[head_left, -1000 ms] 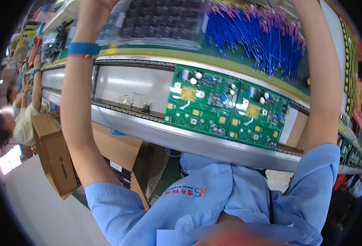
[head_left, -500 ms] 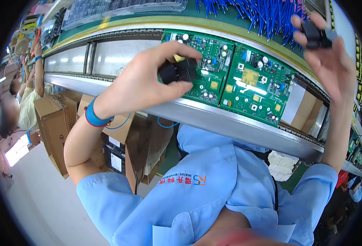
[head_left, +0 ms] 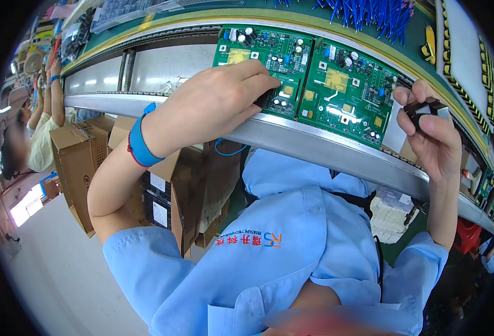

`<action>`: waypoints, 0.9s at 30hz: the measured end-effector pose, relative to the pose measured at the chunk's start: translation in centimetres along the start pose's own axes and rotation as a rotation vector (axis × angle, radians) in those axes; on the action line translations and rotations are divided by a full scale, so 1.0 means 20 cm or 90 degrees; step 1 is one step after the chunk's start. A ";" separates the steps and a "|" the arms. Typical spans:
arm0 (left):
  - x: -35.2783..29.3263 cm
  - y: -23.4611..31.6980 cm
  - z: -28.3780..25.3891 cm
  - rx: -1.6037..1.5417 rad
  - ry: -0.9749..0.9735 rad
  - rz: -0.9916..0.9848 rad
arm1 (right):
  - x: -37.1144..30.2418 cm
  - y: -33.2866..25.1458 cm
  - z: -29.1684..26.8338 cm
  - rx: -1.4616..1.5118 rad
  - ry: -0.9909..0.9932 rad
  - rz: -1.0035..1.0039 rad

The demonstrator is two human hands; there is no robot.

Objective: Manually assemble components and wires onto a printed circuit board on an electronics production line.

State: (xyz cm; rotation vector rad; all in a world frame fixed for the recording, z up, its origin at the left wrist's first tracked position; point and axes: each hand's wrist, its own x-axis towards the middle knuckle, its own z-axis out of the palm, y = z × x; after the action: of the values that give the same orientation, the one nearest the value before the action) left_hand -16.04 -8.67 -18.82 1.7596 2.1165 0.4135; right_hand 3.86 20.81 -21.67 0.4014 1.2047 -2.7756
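Two green circuit boards lie side by side on the conveyor rails. My left hand [head_left: 213, 103] is closed over the near part of the left board [head_left: 280, 59], pressing a black block-shaped part [head_left: 265, 101] low against it. Most of that part is hidden under the fingers. To the right of the right board [head_left: 364, 103], my right hand [head_left: 437, 143] pinches another black block-shaped part [head_left: 417, 113] between thumb and fingers, held up above the rail. A blue band circles my left wrist.
A metal rail [head_left: 336, 137] runs along the near side of the boards. Beyond the line lie many blue wires [head_left: 364, 17] and a clear plastic tray [head_left: 118, 14]. Cardboard boxes [head_left: 76, 162] stand below at left. Another person works at the far left.
My left hand has lowered its black part from above the left board down onto it. My right hand has come down and nearer with its own part, the fingers closing around it.
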 end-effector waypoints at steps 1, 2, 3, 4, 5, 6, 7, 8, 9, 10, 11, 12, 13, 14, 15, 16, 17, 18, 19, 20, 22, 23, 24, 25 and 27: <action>0.00 0.00 0.00 0.007 -0.009 0.006 | -0.02 0.02 0.02 0.004 0.018 -0.012; 0.01 0.00 0.00 0.015 -0.019 0.015 | -0.03 0.03 0.04 0.007 0.038 -0.027; 0.01 0.00 0.00 0.015 -0.017 0.020 | -0.04 0.03 0.05 0.005 0.041 -0.031; 0.02 -0.01 0.02 -0.010 0.003 0.026 | -0.05 0.03 0.05 0.002 0.034 0.002; 0.03 -0.01 0.04 -0.039 0.023 0.034 | -0.06 0.02 0.05 -0.002 0.031 0.036; 0.04 0.00 0.06 -0.042 0.026 0.043 | -0.06 0.04 0.05 -0.021 0.056 0.022; 0.06 0.02 0.08 -0.055 0.044 0.053 | -0.06 0.04 0.04 -0.027 0.065 0.019; 0.08 0.03 0.10 -0.068 0.063 0.061 | -0.05 0.03 0.03 0.028 0.013 0.047; 0.09 0.05 0.11 -0.073 0.068 0.068 | -0.05 0.02 0.02 0.082 -0.039 0.075; 0.11 0.07 0.11 -0.149 0.060 0.047 | -0.05 0.02 0.03 0.016 -0.015 0.065; 0.13 0.08 0.10 -0.227 0.050 0.029 | -0.07 0.02 0.03 0.010 -0.005 0.064; 0.13 0.09 0.08 -0.275 0.035 0.007 | -0.08 0.01 0.02 -0.041 -0.003 0.061; 0.14 0.07 0.07 -0.282 0.038 0.016 | -0.09 0.00 0.02 -0.092 -0.002 0.059; 0.13 0.05 0.07 -0.311 0.038 0.012 | -0.11 -0.01 0.02 -0.131 0.019 0.071; 0.12 0.02 0.06 -0.340 0.039 0.007 | -0.12 0.00 0.04 -0.136 0.024 0.073; 0.12 -0.03 0.07 -0.389 0.039 0.031 | -0.12 0.02 0.08 -0.268 0.056 0.019; 0.11 -0.02 0.07 -0.394 0.043 0.030 | -0.12 0.05 0.11 -0.399 0.082 -0.035; 0.11 0.01 0.05 -0.550 0.037 -0.068 | -0.12 0.05 0.14 -0.416 0.077 -0.024; 0.10 0.02 0.04 -0.705 0.029 -0.168 | -0.10 0.07 0.14 -0.419 0.075 -0.018; 0.10 0.01 0.04 -0.736 0.030 -0.161 | -0.09 0.10 0.13 -0.577 0.036 -0.118; 0.09 0.01 0.02 -0.755 0.032 -0.200 | -0.07 0.13 0.16 -0.762 0.000 -0.226; 0.09 0.00 0.02 -0.770 0.030 -0.238 | -0.06 0.14 0.18 -0.766 -0.007 -0.223; 0.08 -0.01 0.02 -0.802 0.033 -0.234 | -0.05 0.15 0.21 -0.843 0.000 -0.264; 0.06 -0.03 0.03 -0.807 0.041 -0.236 | -0.04 0.16 0.22 -0.919 0.007 -0.307; 0.04 -0.05 0.06 -0.813 0.074 -0.161 | -0.03 0.19 0.23 -0.958 -0.007 -0.320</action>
State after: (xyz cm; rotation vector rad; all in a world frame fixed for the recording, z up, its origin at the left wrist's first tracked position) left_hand -16.61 -8.09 -20.38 0.7097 1.4341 1.3943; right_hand 4.19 14.90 -21.25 -0.1043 3.0539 -1.2658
